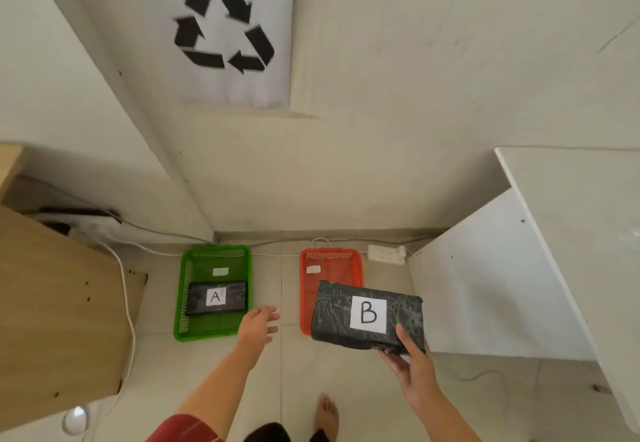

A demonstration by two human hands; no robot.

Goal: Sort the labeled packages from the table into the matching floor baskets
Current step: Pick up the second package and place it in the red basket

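Observation:
A black-wrapped package with a white label "B" [367, 317] hangs above the near end of the red floor basket [332, 265], gripped at its lower right corner by my right hand [414, 369]. On the floor to the left stands a green basket [211, 261], and in it lies a black package labeled "A" [216, 298]. My left hand [258, 325] hovers between the two baskets, fingers spread, holding nothing. Each basket carries a small white tag on its bottom, too small to read.
A white table [571, 233] stands at the right and a wooden cabinet [59, 320] at the left. A white power strip [386, 254] and cables lie along the wall behind the baskets. A recycling sign [225, 22] hangs on the wall. My bare foot [327, 415] is on the tiled floor.

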